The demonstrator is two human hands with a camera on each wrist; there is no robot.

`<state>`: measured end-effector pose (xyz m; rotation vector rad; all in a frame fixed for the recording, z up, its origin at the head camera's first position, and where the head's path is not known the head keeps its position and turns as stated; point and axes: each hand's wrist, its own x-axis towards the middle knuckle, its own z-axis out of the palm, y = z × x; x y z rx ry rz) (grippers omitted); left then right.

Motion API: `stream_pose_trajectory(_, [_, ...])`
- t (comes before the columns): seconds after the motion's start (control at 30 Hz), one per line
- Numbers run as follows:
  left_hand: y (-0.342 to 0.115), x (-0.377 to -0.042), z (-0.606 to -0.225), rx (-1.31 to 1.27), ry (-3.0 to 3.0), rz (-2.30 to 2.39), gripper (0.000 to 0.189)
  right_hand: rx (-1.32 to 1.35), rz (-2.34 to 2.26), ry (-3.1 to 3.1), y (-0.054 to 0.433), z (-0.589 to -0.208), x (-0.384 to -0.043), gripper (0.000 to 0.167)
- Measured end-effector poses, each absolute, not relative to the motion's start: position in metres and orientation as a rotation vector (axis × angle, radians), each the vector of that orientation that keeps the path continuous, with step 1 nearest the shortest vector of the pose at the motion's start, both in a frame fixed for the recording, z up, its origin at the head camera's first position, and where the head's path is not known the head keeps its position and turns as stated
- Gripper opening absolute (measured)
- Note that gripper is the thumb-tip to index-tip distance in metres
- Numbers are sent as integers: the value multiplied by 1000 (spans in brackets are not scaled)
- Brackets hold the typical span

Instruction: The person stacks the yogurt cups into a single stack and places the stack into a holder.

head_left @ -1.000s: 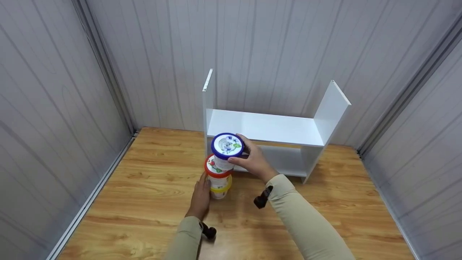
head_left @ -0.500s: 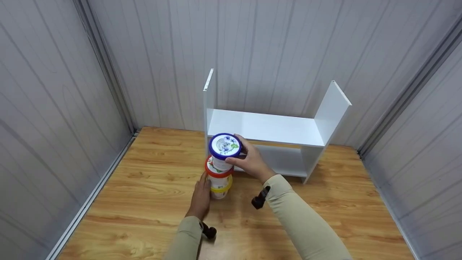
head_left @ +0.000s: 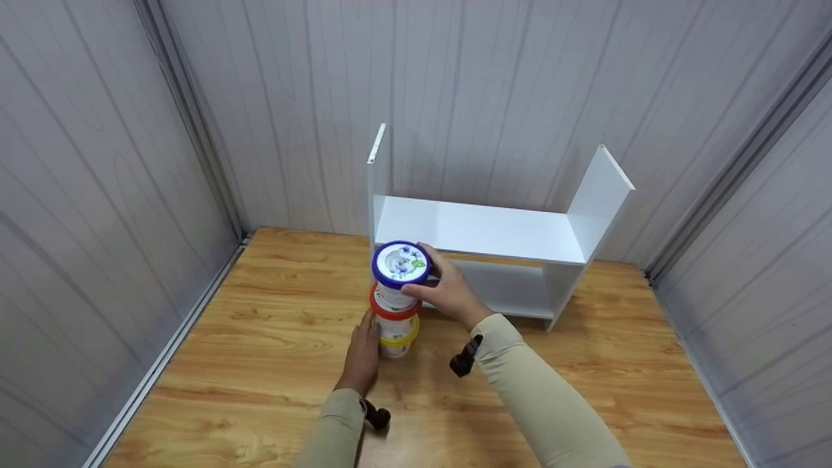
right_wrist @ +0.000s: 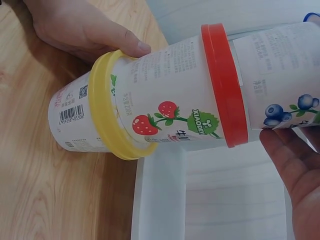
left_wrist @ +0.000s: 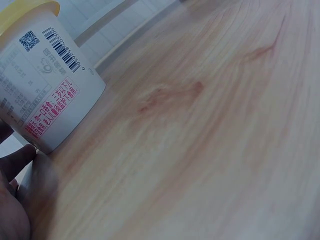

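Three round paper tubs stand in a stack on the wooden surface. At the bottom is the yellow-lidded tub (left_wrist: 50, 85), with a barcode on its side. The red-lidded tub (right_wrist: 170, 100), printed with strawberries, sits on it. On top is the blue-lidded tub (head_left: 401, 264), printed with blueberries in the right wrist view. My right hand (head_left: 452, 292) grips this top tub from the right, thumb at the front and fingers behind. At the left of the stack, my left hand (head_left: 362, 354) rests with its extended fingers against the lower tubs.
Right behind the stack stands a white shelf unit (head_left: 481, 227) with two levels and upright side panels. Pale panelled walls (head_left: 292, 117) enclose the wooden surface (head_left: 260, 364) at the back and both sides. Each wrist wears a small black camera (head_left: 463, 361).
My right hand has shifted the blue-lidded tub slightly left and down, bringing it over the red lid. My left hand has stayed beside the lower tubs.
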<state>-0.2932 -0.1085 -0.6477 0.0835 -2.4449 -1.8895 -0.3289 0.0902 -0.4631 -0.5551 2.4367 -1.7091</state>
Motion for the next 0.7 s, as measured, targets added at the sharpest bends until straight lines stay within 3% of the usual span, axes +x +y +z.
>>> stream_pose_trajectory(0.7, [-105, -294, -647, 78, -2464, -1879, 72, -467, -1659, 2475, 86, -465, -328, 111])
